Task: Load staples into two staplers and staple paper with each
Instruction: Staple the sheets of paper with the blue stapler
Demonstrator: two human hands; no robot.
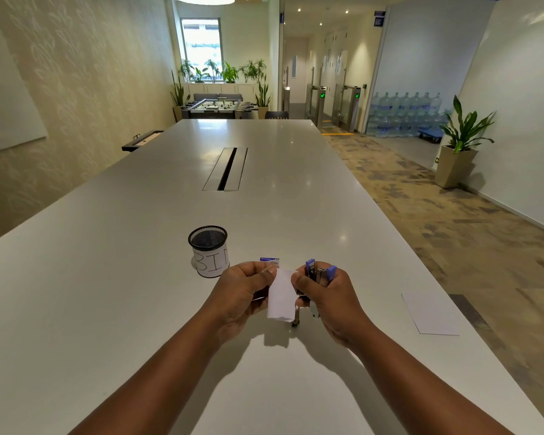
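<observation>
- Long white table (139,309) in an office lounge, with a hallway and potted plants beyond; every place below is given relative to the mesh cup (208,251) labelled "BIN", which stands upright on the table.
- Left hand (242,293): just in front of the cup and a little to its right, fingers curled, pinching the left edge of a small folded paper (282,295) held above the table.
- Right hand (330,296): further to the cup's right, fingers wrapped round a blue-and-metal stapler (319,274), held upright with its top hinged apart; the lower end sits at the paper's right edge.
- Small blue box (269,260), probably staples: flat on the table just to the cup's right, beyond the hands.
- Loose white sheet (431,313): flat on the table, well to the cup's right.
- Second stapler: cannot be made out as a separate thing.
- Step in hand, as judged: stapling the paper with this stapler.
- Next move calls for seating the paper's edge squarely between the stapler's jaws, then a firm squeeze while the left hand keeps the paper steady.
</observation>
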